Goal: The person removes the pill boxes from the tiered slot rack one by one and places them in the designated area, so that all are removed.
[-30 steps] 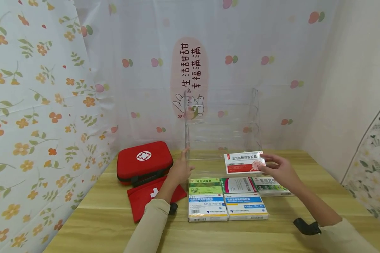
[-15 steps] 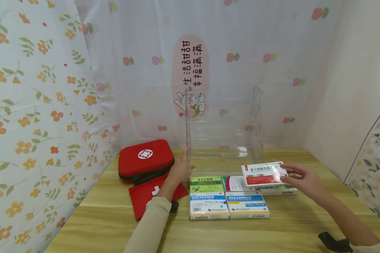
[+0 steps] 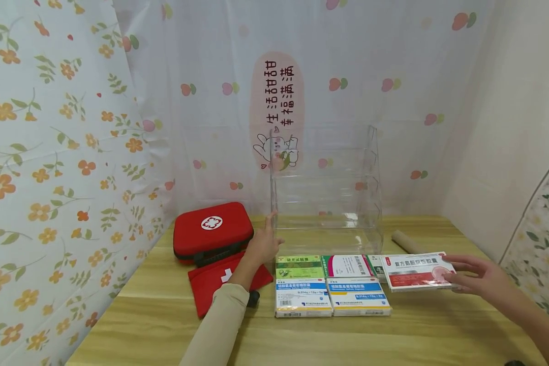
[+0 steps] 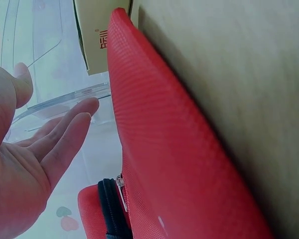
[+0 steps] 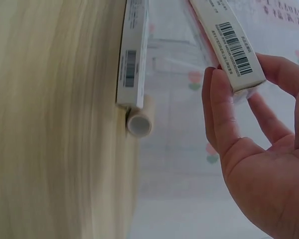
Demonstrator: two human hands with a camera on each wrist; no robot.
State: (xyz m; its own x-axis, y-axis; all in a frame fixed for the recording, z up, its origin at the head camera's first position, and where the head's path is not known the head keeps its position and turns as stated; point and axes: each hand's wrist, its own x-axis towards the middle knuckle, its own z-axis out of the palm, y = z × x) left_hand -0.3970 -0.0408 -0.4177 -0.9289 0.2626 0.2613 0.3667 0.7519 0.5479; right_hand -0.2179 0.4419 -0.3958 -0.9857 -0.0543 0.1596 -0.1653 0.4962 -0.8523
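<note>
My right hand (image 3: 478,277) pinches a red-and-white medicine box (image 3: 414,277) by its right end, thumb on one side and fingers on the other. In the right wrist view the barcoded side of this box (image 5: 231,50) shows, raised off the table. It partly covers a white-and-green medicine box (image 3: 378,267) lying beneath it in the head view. At the left side of a clear tiered acrylic stand (image 3: 378,203), my left hand (image 3: 263,246) has its fingers extended against or close by the edge; the left wrist view shows nothing gripped between them.
Two blue-and-white boxes (image 3: 303,297) lie in front of a green box (image 3: 299,266) and a pink-and-white box (image 3: 345,265). A red first-aid case (image 3: 219,234) and a red pouch (image 3: 206,292) sit left. A cardboard tube (image 3: 406,241) lies behind the held box.
The right hand has carried the red-and-white box rightward and lower, from in front of the stand to over the white-and-green box. The cardboard tube has come into sight. My left hand stays put.
</note>
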